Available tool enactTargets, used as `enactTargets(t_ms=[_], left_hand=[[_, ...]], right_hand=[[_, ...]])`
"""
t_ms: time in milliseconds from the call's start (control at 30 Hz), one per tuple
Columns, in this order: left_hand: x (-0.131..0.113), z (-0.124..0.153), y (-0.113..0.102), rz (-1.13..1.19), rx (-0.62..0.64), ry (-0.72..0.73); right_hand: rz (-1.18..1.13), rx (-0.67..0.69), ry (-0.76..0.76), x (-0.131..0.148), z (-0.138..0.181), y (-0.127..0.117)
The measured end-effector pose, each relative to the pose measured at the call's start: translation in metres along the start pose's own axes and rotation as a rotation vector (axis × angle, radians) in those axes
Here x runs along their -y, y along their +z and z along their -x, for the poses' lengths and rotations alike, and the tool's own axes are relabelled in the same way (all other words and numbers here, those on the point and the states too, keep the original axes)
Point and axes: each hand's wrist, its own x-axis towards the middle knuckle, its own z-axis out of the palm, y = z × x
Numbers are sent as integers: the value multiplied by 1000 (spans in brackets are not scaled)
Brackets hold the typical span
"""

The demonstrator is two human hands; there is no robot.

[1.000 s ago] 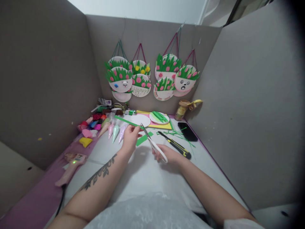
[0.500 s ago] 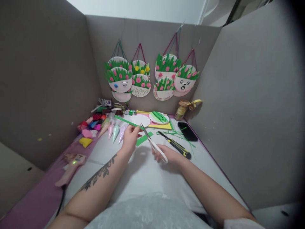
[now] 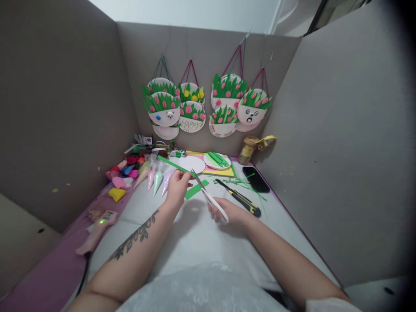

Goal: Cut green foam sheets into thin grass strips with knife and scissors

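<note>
My left hand (image 3: 178,187) pinches a long, narrow green paper strip (image 3: 171,163), which slants up to the left above the table. White-handled scissors (image 3: 212,201) are gripped in my right hand (image 3: 225,209), their blades pointing up and left. The blade tips meet the strip's right end, just beside my left fingertips. Below the hands a wider green paper piece (image 3: 196,190) lies on the white table cover. Close to the right hand rests a black and yellow utility knife (image 3: 240,198). Thin green paper trimmings (image 3: 242,181) are scattered behind the knife.
At the back, a white paper plate (image 3: 217,165) holds green strips, near a blank white disc (image 3: 191,165). A phone (image 3: 255,179) and a lidded cup (image 3: 248,150) stand right. Piping bags (image 3: 157,181), coloured clay packs (image 3: 118,182) and a pink glue gun (image 3: 99,227) lie left. Decorated plates (image 3: 191,117) hang behind.
Almost nothing differs. The far end of the green strip has shifted very slightly to the right, while both hands and the scissors keep nearly the same place.
</note>
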Motion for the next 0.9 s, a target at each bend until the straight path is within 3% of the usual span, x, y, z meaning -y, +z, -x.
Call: enactTargets(t_ms=[900], left_hand=[[-9, -11, -11, -83, 61, 24]], right_hand=[[117, 9, -56, -10, -2, -11]])
